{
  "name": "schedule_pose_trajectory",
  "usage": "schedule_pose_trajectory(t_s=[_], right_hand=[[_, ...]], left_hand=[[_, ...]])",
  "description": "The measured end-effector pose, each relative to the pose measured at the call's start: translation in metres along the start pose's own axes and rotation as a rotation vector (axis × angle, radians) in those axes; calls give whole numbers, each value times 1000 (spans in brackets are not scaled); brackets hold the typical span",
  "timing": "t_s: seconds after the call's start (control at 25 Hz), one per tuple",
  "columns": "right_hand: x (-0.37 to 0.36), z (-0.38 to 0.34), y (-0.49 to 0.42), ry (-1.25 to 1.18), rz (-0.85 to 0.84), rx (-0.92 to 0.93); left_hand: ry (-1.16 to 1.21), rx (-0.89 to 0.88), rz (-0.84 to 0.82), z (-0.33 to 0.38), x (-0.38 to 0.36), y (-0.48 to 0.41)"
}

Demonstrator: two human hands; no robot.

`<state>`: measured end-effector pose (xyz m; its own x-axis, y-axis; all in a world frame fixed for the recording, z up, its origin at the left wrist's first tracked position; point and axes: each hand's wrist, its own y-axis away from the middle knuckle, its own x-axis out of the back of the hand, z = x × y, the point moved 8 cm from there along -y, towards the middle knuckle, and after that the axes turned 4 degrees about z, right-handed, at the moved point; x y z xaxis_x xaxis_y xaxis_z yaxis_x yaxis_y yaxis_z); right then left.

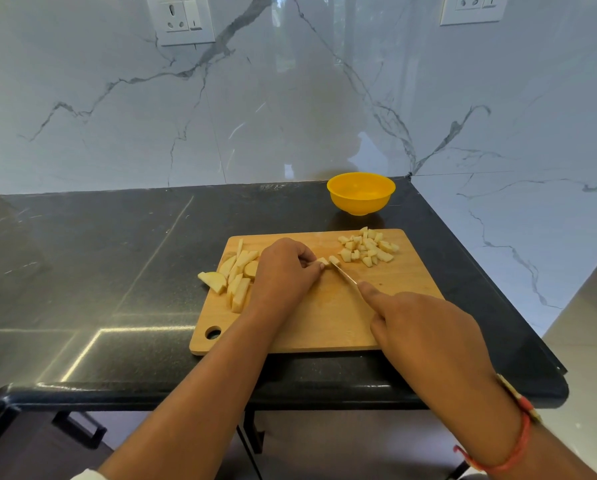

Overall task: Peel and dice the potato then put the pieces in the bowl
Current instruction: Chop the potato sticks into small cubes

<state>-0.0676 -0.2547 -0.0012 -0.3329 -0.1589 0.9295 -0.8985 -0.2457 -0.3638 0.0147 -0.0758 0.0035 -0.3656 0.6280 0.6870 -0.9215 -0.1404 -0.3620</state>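
On a wooden cutting board (pixel 328 320) my left hand (pixel 283 271) pinches a short potato strip (pixel 322 261) with curled fingers. My right hand (pixel 425 327) grips a knife (pixel 345 274), index finger along its spine; the blade sits against the strip, with a cut piece (pixel 334 260) just beyond it. A pile of diced potato (pixel 368 247) lies at the board's far right. Several uncut potato strips and wedges (pixel 236 277) lie at the board's left, partly hidden by my left hand. An orange bowl (pixel 360 192) stands behind the board, with nothing visible inside it.
The board lies on a black stone counter (pixel 99 271) whose right edge runs close beside it. A marble wall with two socket plates rises behind. Drawer handles show below the counter's front edge.
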Motion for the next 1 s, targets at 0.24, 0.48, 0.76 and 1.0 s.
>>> schedule_pose_trajectory(t_s=[0.24,0.48,0.76,1.0], right_hand=[[8,-3,-19,-132,108,-74],[-5,-18,-31,-208,47,-60],[-11,-14,-15,-98,-81,-27],[1,-1,4,-38,15,-34]], left_hand=[[30,7,-15,-4,2,0],[31,13,-14,-3,2,0],[11,6,9,-3,2,0],[-24,8,12,-4,-1,-2]])
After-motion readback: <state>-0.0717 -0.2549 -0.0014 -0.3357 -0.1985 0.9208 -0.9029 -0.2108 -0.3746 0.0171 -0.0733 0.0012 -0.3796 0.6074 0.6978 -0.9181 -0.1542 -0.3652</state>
